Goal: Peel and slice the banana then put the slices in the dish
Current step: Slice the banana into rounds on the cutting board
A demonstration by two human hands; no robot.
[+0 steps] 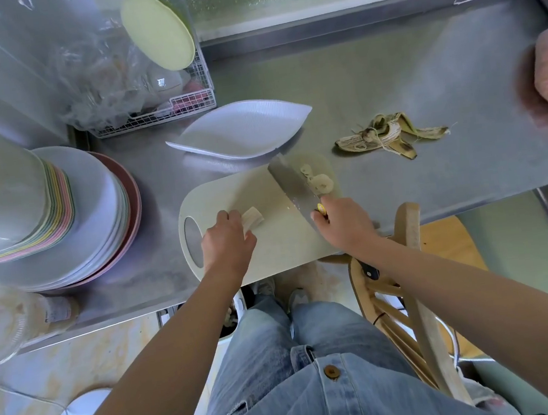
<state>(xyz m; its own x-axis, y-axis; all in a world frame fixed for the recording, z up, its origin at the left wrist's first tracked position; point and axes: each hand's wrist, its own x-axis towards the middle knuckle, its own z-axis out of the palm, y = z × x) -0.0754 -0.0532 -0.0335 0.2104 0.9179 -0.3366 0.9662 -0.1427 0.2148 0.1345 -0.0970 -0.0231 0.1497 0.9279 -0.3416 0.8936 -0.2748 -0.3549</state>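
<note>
Denim jeans (286, 378) fill the bottom of the view, with both bare forearms reaching forward over them to a steel counter (423, 85). On its left side stands a tall stack of plates (93, 208), and a wire rack (157, 114) stands behind it. A pale cutting board (270, 245) sits at the counter's near edge. Just past the board's far edge lies a white leaf-shaped dish (242, 130).

A cleaver-style knife (292, 184) slants across the board, its tip toward the dish; whether its edge touches the board cannot be told. To the right, well apart from the board, a banana peel (391, 136) lies sprawled on the counter.

The left hand (226, 240) has its fingers curled over a peeled banana piece (252, 218) on the board, to the left of the blade. The right hand (343, 223) is wrapped round the knife's handle. Several banana slices (319, 181) lie on the board just to the right of the blade.
</note>
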